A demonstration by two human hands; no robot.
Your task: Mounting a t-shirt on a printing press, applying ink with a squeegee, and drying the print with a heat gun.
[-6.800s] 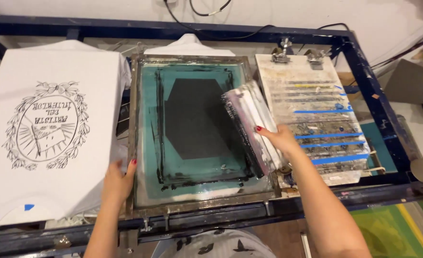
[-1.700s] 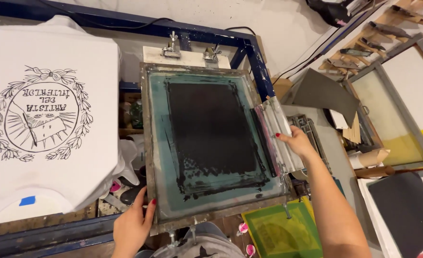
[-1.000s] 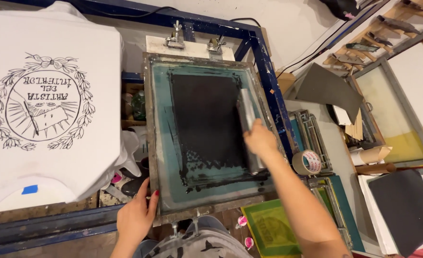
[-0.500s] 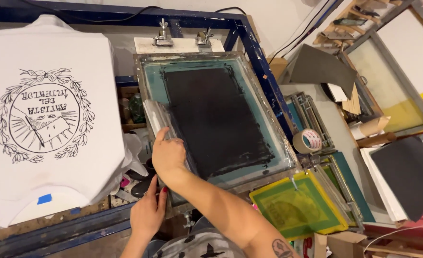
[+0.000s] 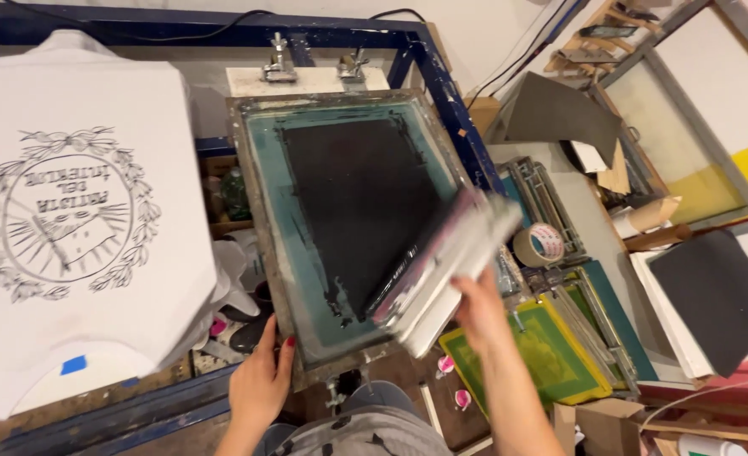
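Black ink covers the mesh of the screen [image 5: 353, 224], a metal-framed rectangle with a teal border lying flat in the blue press frame [image 5: 441, 93], held by two clamps [image 5: 315, 66] at its far edge. Over the screen's right near corner the right hand [image 5: 479, 308] lifts a squeegee [image 5: 446, 257], tilted and blurred, its inked edge facing the mesh; the fingers wrap its handle from below (how tightly cannot be told). The left hand [image 5: 260, 380] grips the screen's near left corner, fingers pressed together along the frame's outer edge, thumb underneath out of sight.

Left of the screen, a white shirt [image 5: 70, 219] is stretched on a platen, printed with a black round wreath design, a small blue tape [image 5: 73, 365] near its near edge. Right of the press, a tape roll [image 5: 538, 245] sits beside a yellow screen [image 5: 530, 355]. Farther right lie a black sheet [image 5: 712, 295] and a larger screen [image 5: 686, 135] leaning against the wall.
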